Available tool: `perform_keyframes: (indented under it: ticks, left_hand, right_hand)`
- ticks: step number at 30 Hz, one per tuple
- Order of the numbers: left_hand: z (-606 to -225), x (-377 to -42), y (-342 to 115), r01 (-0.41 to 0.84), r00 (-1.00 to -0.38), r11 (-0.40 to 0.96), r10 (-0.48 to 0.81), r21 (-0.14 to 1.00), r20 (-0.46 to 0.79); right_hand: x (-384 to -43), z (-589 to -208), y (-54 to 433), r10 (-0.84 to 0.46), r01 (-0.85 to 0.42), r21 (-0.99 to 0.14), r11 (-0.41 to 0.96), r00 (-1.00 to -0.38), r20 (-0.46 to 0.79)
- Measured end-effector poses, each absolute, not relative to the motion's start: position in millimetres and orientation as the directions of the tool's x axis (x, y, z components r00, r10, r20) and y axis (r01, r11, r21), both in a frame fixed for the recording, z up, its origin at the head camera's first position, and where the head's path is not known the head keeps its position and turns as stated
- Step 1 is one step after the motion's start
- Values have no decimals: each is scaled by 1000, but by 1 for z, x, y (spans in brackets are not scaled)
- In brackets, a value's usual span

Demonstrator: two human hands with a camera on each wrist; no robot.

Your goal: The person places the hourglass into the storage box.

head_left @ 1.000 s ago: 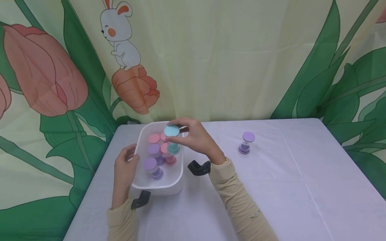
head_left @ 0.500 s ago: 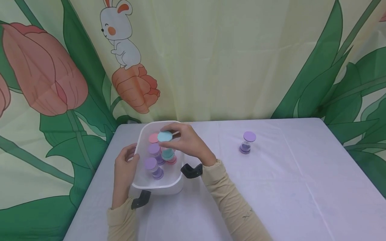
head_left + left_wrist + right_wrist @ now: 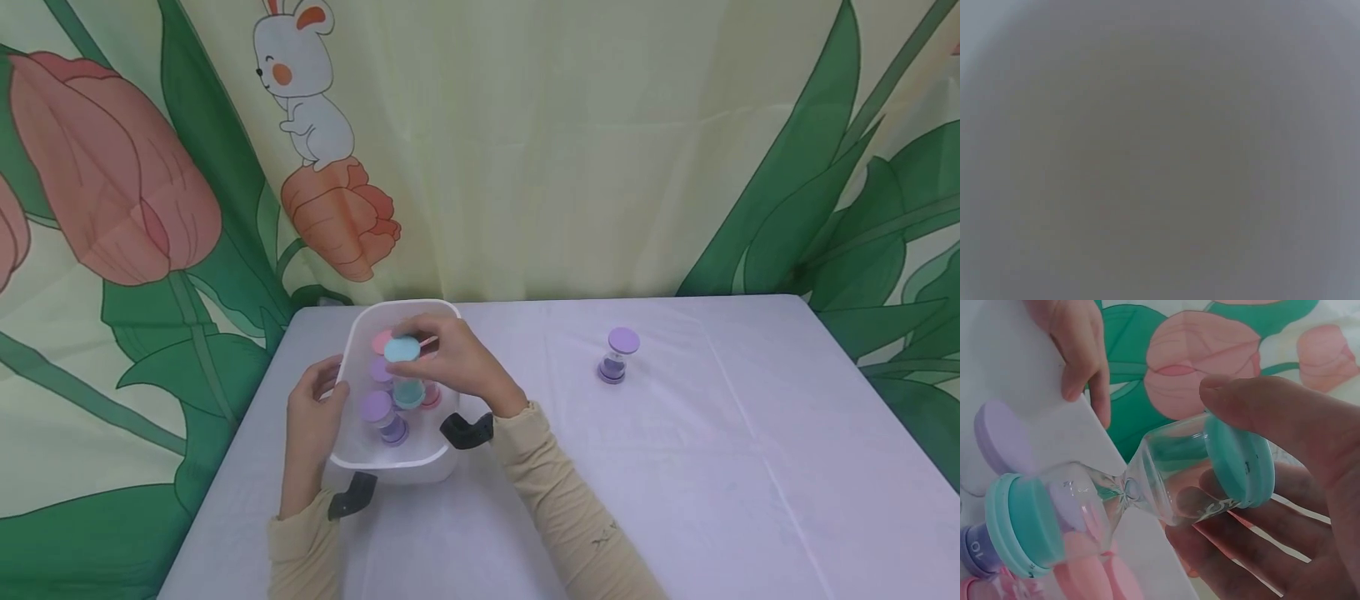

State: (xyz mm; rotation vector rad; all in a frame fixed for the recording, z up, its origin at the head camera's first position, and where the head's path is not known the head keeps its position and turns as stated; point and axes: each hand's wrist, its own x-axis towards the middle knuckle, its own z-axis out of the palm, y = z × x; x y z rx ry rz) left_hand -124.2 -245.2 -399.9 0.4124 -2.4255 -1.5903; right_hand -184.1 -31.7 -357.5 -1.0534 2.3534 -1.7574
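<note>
My right hand (image 3: 461, 360) pinches a teal sand timer (image 3: 402, 350) by its upper cap, inside the white plastic bin (image 3: 386, 463). In the right wrist view, the thumb and fingers are around one teal cap (image 3: 1241, 462), and teal sand sits in the clear glass bulb at the far end. My left hand (image 3: 315, 415) grips the bin's left wall at the rim. Purple sand timers (image 3: 377, 407) stand in the bin beside the teal one. Pink sand timers (image 3: 382, 341) stand behind, partly hidden by my right hand. The left wrist view is only a grey blur.
Another purple sand timer (image 3: 618, 354) stands on the white-covered table (image 3: 675, 467), to the right of the bin. A printed curtain (image 3: 525, 150) hangs right behind the table's far edge. Black wrist camera mounts (image 3: 467, 432) stick out close to the bin.
My right hand has carried the teal sand timer leftward and down, from the bin's right rim to among the other timers. My left hand has kept its place on the rim.
</note>
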Motion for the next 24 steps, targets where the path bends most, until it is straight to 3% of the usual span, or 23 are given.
perform_keyframes:
  ticks: [24]
  left_hand:
    - [-401, -126, -247, -134, -937, 381, -350, 915, 9]
  right_hand:
    - [-189, -367, -39, -658, -495, -815, 302, -726, 198]
